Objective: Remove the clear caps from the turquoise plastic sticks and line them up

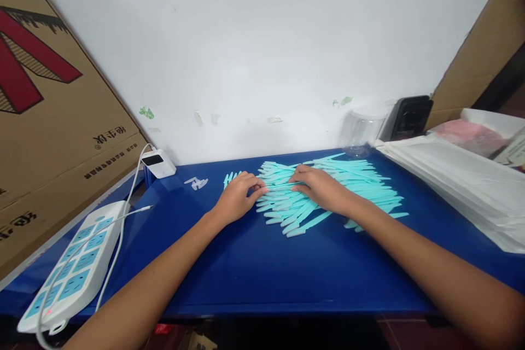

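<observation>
A spread pile of turquoise eyebrow razors (299, 213), slim with pale, paddle-like ends, lies on the blue table (262, 268). Over its left part, my left hand (240, 198) pinches the left end of one razor between thumb and fingertips. My right hand (322, 188) is closed, with thumb and fingers around the same razor's other end, so it spans between both hands. Past my left hand sits a smaller group of razors (230, 178), partly hidden by the fingers. Farther left are several small translucent pieces (197, 182), possibly blade caps.
On the left lie a white power strip (77, 268) with a loose cable and a white device (159, 163) with a dark screen. Cardboard (61, 120) stands behind them. A clear plastic cup (361, 131), a black object (410, 117) and white bags (455, 175) stand at right.
</observation>
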A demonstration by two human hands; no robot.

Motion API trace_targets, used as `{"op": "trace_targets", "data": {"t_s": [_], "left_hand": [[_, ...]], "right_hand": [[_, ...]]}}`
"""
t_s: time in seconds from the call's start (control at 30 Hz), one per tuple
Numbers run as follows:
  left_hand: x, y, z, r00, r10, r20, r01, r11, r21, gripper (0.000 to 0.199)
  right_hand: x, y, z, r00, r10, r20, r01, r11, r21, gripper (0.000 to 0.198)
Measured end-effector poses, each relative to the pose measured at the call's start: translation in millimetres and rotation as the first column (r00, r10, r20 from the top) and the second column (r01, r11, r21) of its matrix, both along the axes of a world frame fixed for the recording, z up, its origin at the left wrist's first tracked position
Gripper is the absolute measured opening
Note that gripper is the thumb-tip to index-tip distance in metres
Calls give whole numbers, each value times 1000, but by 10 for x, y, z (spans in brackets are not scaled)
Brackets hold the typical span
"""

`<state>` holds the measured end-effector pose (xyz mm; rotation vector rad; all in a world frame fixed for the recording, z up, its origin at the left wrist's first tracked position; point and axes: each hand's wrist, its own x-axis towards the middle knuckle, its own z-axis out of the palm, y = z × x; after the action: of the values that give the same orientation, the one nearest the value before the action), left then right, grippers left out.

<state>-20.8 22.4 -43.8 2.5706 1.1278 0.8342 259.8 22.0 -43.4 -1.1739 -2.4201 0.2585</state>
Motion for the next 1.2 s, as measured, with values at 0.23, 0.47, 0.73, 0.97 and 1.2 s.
{"op": "trace_targets", "data": {"t_s": [0.23,0.47,0.73,0.97,1.2], "left_hand": [[28,-21,24,1000,-27,9,26,999,22,26],[85,-116,72,981,-3,194,17,998,-67,28],[134,-152,90,890,120,439,34,944,-327,37],[134,-118,63,783,186,594,166,857,-488,54],[167,-114,71,734,249,632,180,826,-535,68]], "right_hand": [[-67,-34,42,1000,24,0,-24,999,24,18],[-63,-82,115,995,45,-92,-40,998,58,20],[-79,-146,164,968,110,-225,-110,994,15,25],[-119,-198,200,941,107,-321,-138,988,-76,26],[-152,-207,182,924,46,-381,-91,991,-102,23]]}}
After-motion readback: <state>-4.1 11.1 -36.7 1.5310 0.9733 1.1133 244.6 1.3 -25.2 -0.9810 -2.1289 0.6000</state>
